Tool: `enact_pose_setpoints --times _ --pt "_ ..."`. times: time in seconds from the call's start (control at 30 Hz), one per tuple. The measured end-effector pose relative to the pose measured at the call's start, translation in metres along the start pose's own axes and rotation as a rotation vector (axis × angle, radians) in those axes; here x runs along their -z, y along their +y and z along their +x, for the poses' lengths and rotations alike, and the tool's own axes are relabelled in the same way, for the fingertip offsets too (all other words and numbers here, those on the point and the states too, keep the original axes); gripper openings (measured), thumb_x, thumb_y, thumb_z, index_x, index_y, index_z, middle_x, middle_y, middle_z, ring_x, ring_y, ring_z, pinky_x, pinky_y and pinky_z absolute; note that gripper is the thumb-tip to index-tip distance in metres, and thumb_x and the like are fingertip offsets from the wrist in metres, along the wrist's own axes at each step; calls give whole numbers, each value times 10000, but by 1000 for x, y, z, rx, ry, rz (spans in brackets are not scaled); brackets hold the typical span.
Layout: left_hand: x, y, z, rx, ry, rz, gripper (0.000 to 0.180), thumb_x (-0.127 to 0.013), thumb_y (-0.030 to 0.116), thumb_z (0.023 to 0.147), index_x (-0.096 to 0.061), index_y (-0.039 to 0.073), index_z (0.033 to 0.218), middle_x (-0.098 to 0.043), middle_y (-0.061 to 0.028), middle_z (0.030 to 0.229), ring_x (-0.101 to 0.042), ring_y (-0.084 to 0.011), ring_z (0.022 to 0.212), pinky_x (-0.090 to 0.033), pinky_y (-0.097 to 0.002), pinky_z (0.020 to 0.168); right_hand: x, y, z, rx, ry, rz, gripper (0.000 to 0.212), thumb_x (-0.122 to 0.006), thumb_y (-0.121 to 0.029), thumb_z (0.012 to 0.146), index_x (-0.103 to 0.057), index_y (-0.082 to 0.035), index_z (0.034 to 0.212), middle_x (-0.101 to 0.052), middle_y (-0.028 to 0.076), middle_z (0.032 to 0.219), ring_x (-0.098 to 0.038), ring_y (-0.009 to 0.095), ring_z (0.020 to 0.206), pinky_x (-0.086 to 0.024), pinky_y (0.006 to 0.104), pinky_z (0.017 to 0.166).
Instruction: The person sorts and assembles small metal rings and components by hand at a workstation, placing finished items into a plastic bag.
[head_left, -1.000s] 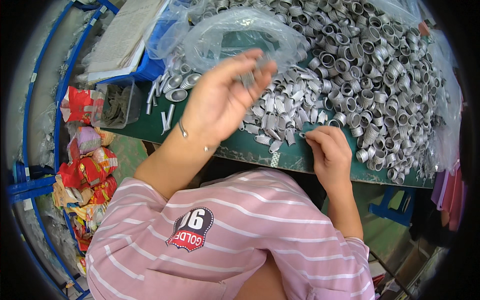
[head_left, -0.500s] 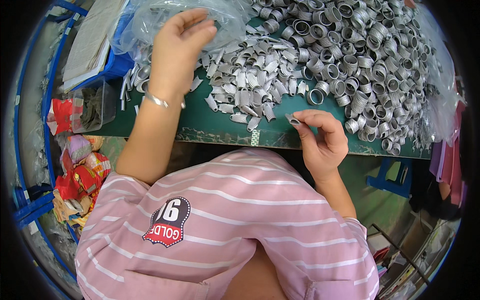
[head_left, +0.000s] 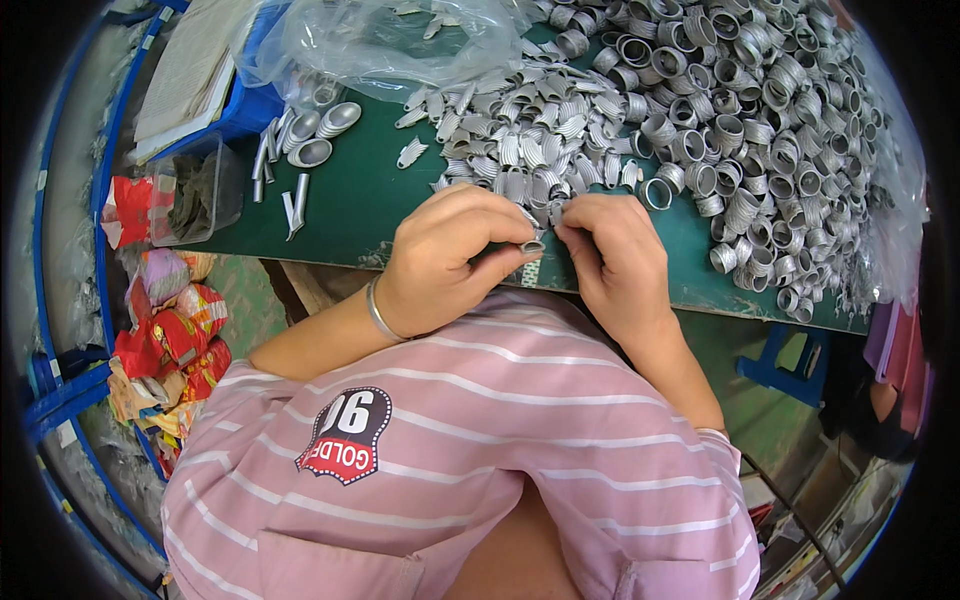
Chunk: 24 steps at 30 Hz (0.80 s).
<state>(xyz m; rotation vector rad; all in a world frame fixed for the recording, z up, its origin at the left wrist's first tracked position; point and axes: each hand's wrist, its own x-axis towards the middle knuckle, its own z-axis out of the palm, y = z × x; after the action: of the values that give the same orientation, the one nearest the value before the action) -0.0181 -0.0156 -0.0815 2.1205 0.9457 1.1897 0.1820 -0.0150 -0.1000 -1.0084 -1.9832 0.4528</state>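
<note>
My left hand (head_left: 450,262), a bracelet at its wrist, is at the table's front edge. Its thumb and fingers pinch a small curved, ribbed grey metal piece (head_left: 533,246). Close beside it, my right hand (head_left: 622,262) has thumb and forefinger closed on another small metal piece (head_left: 557,213) at the near edge of a pile. That pile of ribbed metal pieces (head_left: 530,130) lies just beyond both hands. To the right spreads a large heap of ribbed grey metal rings (head_left: 750,140). My fingers partly hide both held pieces.
On the green table (head_left: 350,180), a clear plastic bag (head_left: 370,50) lies at the back. Oval metal cups (head_left: 310,152) and short tubes (head_left: 297,208) are at left, near a clear box (head_left: 222,190) with dark cloth and a blue bin (head_left: 255,110). A blue stool (head_left: 785,365) stands below right.
My left hand has come down from the plastic bag to the table's front edge and now pinches a metal piece. My right hand has moved left, up to the pile, beside it.
</note>
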Motion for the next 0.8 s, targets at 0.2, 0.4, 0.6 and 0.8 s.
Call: enact_pose_setpoints --times 0.2,0.4,0.6,0.8 --pt "-5 0 -3 64 44 -23 230 -778 -35 632 -661 15 824 -651 -83 833 -617 -195 770 -481 -286 682 5 -6 8 -5 -116 -99 268 -619 79 698 -582 -31 939 -600 105 946 -559 299 858 -441 379 719" --pt "-6 0 -4 65 62 -78 221 -765 -42 656 -652 8 839 -645 -83 835 -618 -194 773 -486 -280 685 11 -7 3 -86 -151 -141 247 -629 74 695 -601 -29 917 -602 97 943 -560 283 842 -446 376 703" --pt "-14 1 -14 325 88 -438 204 -686 -82 765 -584 -29 933 -616 -120 955 -621 -151 828 -512 -230 695 15 -9 -4 -256 -13 202 181 -695 75 673 -639 -11 823 -604 90 792 -572 262 744 -472 335 655" --pt "-9 5 -9 267 1 -308 194 -691 -78 761 -597 -25 922 -607 -122 963 -615 -141 816 -514 -222 689 28 -3 -6 -105 -117 -190 176 -697 80 706 -660 -17 849 -633 98 817 -622 219 725 -489 275 627"
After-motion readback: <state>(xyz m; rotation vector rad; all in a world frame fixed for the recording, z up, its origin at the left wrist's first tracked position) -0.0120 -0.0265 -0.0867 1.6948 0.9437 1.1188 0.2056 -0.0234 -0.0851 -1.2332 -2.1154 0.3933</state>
